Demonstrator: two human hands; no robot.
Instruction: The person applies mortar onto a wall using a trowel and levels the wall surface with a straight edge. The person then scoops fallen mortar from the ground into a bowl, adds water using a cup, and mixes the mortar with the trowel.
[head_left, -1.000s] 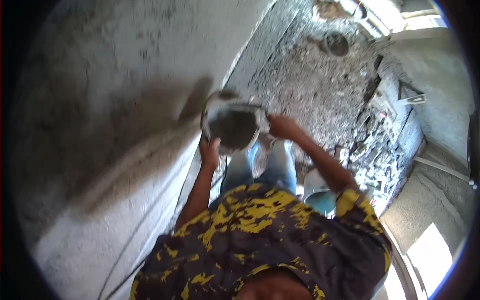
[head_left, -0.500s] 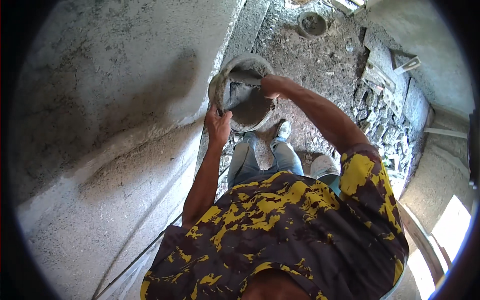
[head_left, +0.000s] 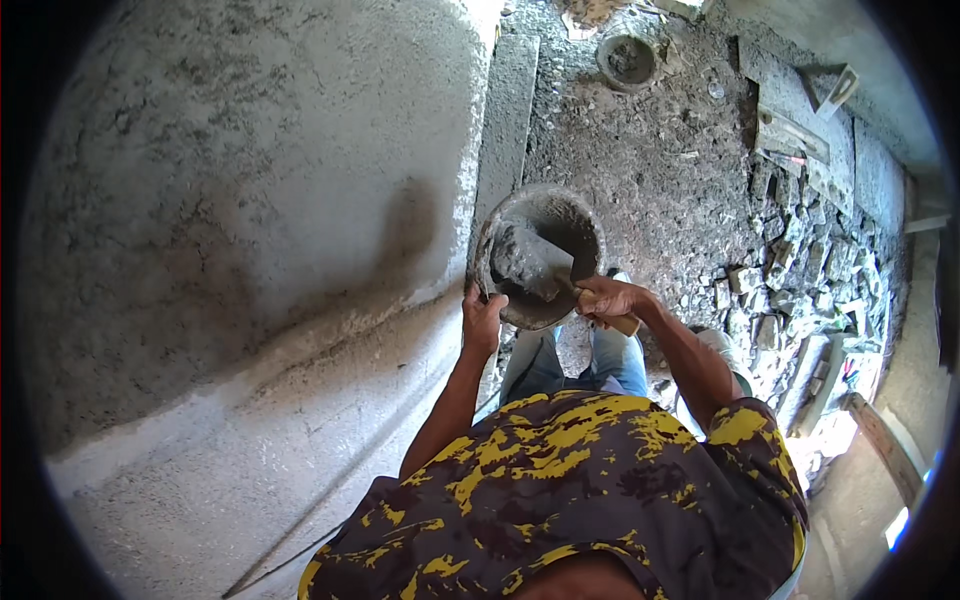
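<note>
In front of my body I hold a round, mortar-caked bucket [head_left: 592, 215] up by its rim. My left hand [head_left: 482, 318] grips the rim at the near left, with the thumb on the inside. Closed around the wooden handle of a trowel [head_left: 622, 324], my right hand [head_left: 608, 300] is at the bucket's near right edge. The trowel's blade reaches into the bucket, with a lump of wet grey mortar [head_left: 522, 262] on and beside it. Mortar covers part of the blade's outline.
A rough plastered wall [head_left: 300, 150] with a ledge runs along my left. Rubble [head_left: 790, 260] covers the floor at right, near boards [head_left: 795, 135] against the far wall. Another round tub [head_left: 628, 62] stands farther ahead. A pale bucket [head_left: 722, 352] is beside my right leg.
The bucket now appears lower and farther right, closer to my body. My right hand has moved from inside the bucket to its near right edge, and the trowel handle now shows.
</note>
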